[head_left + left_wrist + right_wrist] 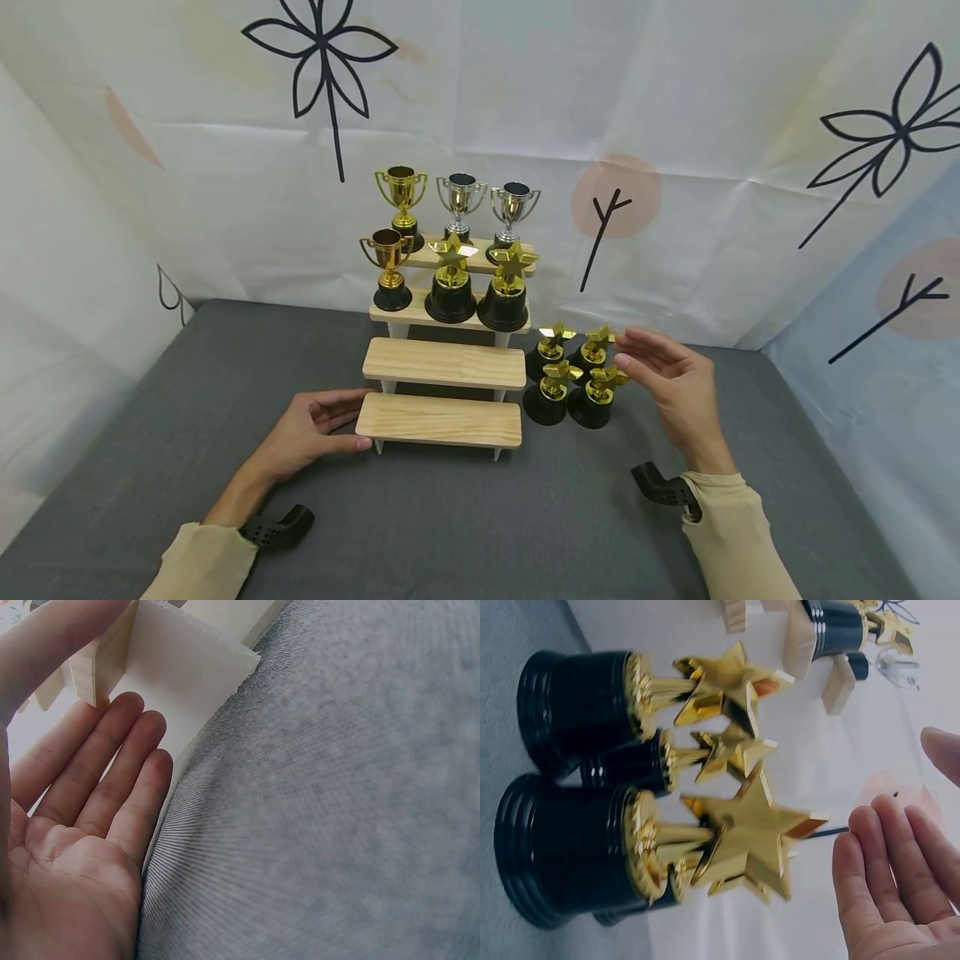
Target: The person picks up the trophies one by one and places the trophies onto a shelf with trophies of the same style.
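A four-step wooden display stand [438, 421] stands mid-table. My left hand [303, 433] is at the left end of its lowest step, fingers fairly straight and thumb at the front corner; in the left wrist view the fingertips [154, 724] come right up to the step's end. To the right of the stand, several gold star trophies [546, 406] on black bases are grouped on the table. Beside them is my right hand [667, 387], holding nothing, its fingers extended near the stars. The right wrist view shows a gap between the nearest star trophy [754, 832] and those fingers.
On the top step are a gold cup [401, 190] and two silver cups [513, 204]. One step down sit a bronze-coloured cup [388, 250] and two star trophies [504, 307]. The grey tabletop [450, 525] meets a patterned white cloth [525, 108] behind.
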